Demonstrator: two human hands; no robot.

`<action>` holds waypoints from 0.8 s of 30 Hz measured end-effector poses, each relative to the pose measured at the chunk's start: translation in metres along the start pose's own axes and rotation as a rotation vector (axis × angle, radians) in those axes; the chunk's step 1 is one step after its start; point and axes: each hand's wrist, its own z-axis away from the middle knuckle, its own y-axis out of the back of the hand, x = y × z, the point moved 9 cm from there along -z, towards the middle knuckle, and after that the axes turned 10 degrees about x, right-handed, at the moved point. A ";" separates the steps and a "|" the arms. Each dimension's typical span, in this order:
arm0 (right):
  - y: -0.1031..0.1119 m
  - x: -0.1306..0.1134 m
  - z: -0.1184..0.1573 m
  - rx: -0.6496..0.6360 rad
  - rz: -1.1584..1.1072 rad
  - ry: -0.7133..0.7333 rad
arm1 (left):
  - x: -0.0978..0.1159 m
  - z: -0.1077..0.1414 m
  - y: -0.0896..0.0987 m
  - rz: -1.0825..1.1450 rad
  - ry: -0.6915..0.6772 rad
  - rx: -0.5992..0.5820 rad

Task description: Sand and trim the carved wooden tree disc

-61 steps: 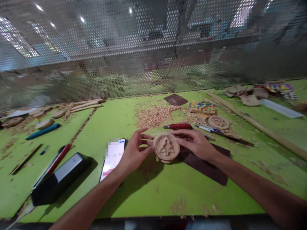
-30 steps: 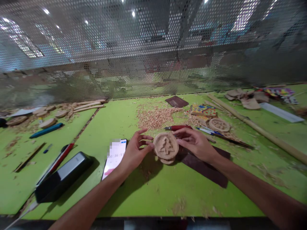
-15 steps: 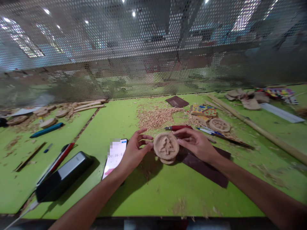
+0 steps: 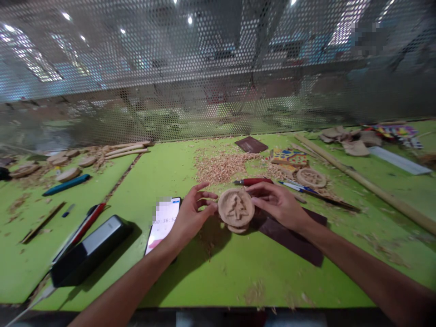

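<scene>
A round carved wooden disc (image 4: 236, 210) with a raised tree shape faces me, tilted up. Beneath it shows the edge of another wooden piece (image 4: 238, 230), mostly hidden. My right hand (image 4: 277, 204) has its thumb and forefinger at the disc's right rim and appears to pinch it. On the other side, my left hand (image 4: 195, 211) is open with fingers spread, its thumb tip close to the left rim; whether it touches I cannot tell. A red-handled carving knife (image 4: 254, 181) lies just behind the disc. Dark sandpaper (image 4: 293, 238) lies partly under my right forearm.
Left of my left hand lie a phone (image 4: 163, 222) and a black box-shaped device (image 4: 90, 252). Wood shavings (image 4: 221, 168) are heaped behind the knife. At right are another carved disc (image 4: 311, 177), pens and a long bamboo stick (image 4: 368, 181). A perforated metal screen (image 4: 204, 91) borders the table.
</scene>
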 end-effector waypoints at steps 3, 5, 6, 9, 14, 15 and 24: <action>0.000 0.001 0.000 0.002 0.001 -0.004 | 0.000 0.000 0.000 0.000 -0.001 -0.002; 0.000 0.001 -0.001 0.002 0.004 -0.005 | 0.000 0.001 0.000 -0.001 -0.001 -0.003; 0.001 0.001 -0.001 0.003 0.007 -0.006 | 0.000 0.001 0.000 -0.001 -0.001 -0.004; 0.001 0.003 -0.001 0.008 0.015 -0.012 | -0.002 0.001 0.000 0.010 0.011 -0.009; -0.002 0.004 0.001 -0.001 -0.004 -0.031 | 0.000 0.002 -0.001 -0.055 -0.017 -0.010; -0.003 0.003 0.001 -0.006 -0.008 -0.032 | 0.001 0.002 -0.001 -0.073 -0.025 -0.010; -0.011 -0.004 0.005 -0.048 -0.021 -0.028 | 0.008 0.008 -0.002 -0.208 -0.092 0.007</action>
